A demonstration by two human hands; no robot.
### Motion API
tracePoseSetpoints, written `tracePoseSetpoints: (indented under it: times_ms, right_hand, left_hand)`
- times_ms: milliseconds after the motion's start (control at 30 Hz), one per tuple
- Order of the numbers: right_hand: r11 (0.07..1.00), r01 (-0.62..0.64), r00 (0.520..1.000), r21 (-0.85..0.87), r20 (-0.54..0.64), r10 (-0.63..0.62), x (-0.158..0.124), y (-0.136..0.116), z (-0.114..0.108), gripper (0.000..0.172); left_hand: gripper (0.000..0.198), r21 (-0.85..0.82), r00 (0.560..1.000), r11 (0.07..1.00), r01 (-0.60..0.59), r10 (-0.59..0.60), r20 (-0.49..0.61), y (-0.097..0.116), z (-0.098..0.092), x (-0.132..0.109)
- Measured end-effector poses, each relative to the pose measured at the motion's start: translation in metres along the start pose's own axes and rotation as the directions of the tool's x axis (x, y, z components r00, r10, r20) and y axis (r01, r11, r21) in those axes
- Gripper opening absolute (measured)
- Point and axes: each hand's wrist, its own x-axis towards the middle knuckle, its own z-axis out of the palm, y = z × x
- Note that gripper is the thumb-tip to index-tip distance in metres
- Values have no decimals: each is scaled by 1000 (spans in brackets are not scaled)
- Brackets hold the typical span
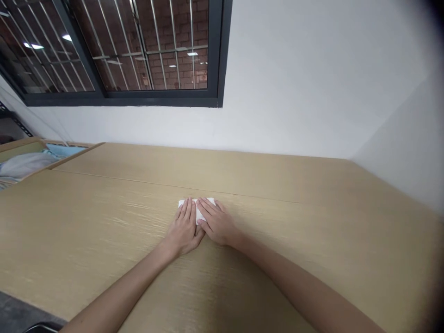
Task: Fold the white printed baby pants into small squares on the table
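On the wide light-wood tabletop (145, 277) lies a folded white cloth or paper wipe (201, 215); which of the two I cannot tell. My left hand (183, 229) rests flat on the left part of it, fingers stretched forward. Flat on its right part is my right hand (218, 224), fingers extended and slightly spread. The two hands are side by side, with the thumbs close together. Much of the white piece is hidden beneath them. Streaky wet-looking marks (135, 215) shine on the wood left of my left hand.
A seam runs across the tabletop beyond my hands. Behind stands a white wall (294, 83) with a dark-framed, barred window (222, 55). At the far left, a wooden-edged compartment (78, 156) holds pale and blue soft items. Grey floor (21, 310) shows at the lower left.
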Motion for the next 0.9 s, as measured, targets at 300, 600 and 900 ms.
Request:
tracePoseSetpoints:
  times_ms: [300, 600, 900]
  right_hand:
    - [998, -18, 987, -63, 159, 28, -4, 10, -20, 76]
    - [993, -33, 996, 116, 81, 24, 10, 28, -14, 69]
    - [910, -44, 991, 411, -97, 91, 16, 40, -14, 30]
  left_hand:
    - [106, -28, 993, 994, 104, -102, 67, -14, -13, -10]
    - [106, -34, 953, 989, 144, -129, 272, -15, -43, 11]
    - [41, 55, 988, 991, 124, -129, 88, -11, -59, 29]
